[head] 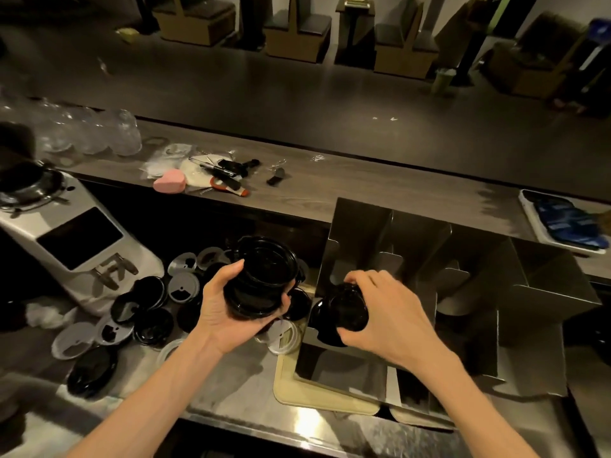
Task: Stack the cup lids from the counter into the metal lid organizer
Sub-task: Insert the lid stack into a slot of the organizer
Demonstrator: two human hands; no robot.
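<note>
Black lid stacks (261, 279): two, one per hand.

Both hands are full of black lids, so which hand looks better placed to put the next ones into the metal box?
Probably the right hand: it already holds black plastic lids at the near-left slot of the grey metal lid organizer. The left hand holds its stack of black lids beside the organizer, above the counter.

A white coffee grinder (76, 239) stands at the left. On the wooden ledge behind lie a pink heart-shaped sponge (168, 181), a black pen (216, 169) and clear plastic cups (99, 133).
</note>
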